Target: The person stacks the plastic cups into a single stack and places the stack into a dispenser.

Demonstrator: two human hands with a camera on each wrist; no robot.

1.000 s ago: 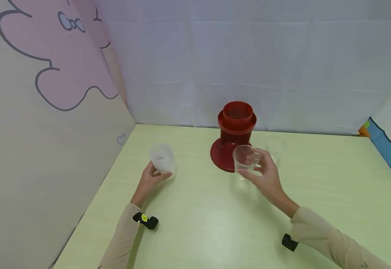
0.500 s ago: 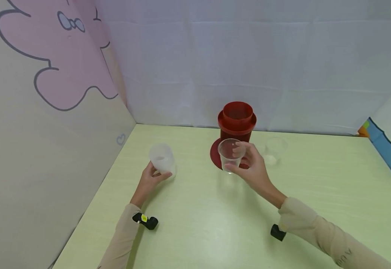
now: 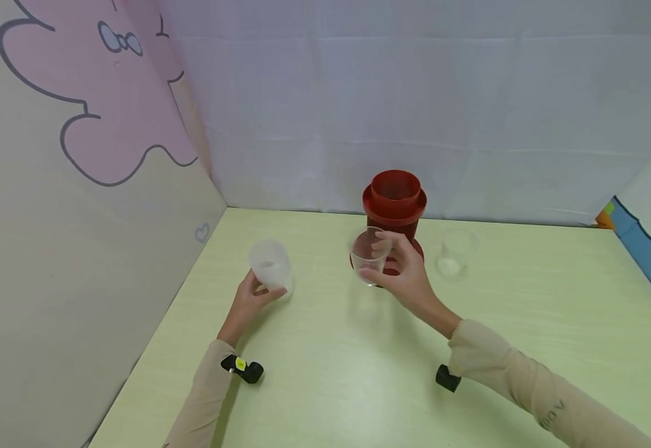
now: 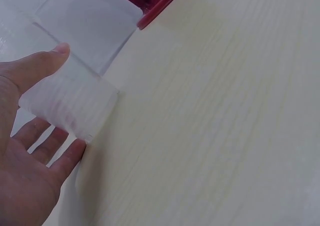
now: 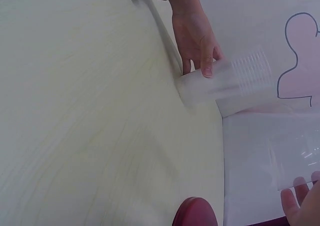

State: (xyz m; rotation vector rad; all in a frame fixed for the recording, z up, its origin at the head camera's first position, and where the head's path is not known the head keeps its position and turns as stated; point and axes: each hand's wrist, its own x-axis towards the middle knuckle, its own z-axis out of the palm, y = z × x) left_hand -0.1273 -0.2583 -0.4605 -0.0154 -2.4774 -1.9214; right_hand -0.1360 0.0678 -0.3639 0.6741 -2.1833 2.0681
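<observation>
In the head view my left hand (image 3: 249, 305) grips a stack of frosted plastic cups (image 3: 271, 264) near its base, at the table's left. Several ridged rims of the cup stack (image 5: 225, 81) show in the right wrist view, where it stands on the table. Thumb and fingers of my right hand (image 3: 409, 280) pinch a single clear plastic cup (image 3: 365, 261), upright above the table. This cup hangs in front of a red cylindrical stand (image 3: 395, 205) with a round base, partly hidden by the hand. Behind and right of that hand, another clear cup (image 3: 456, 252) stands on the table.
The pale wood-look table (image 3: 331, 361) reaches back to a white sheet wall (image 3: 415, 112). A left side wall (image 3: 107, 236) bears pink cartoon drawings. A black wrist camera (image 3: 242, 367) sits on the left sleeve, another (image 3: 448, 378) by the right cuff.
My right hand has moved left with the clear cup, from in front of the red stand's right side to its left side. The left hand and the cup stack have stayed put.
</observation>
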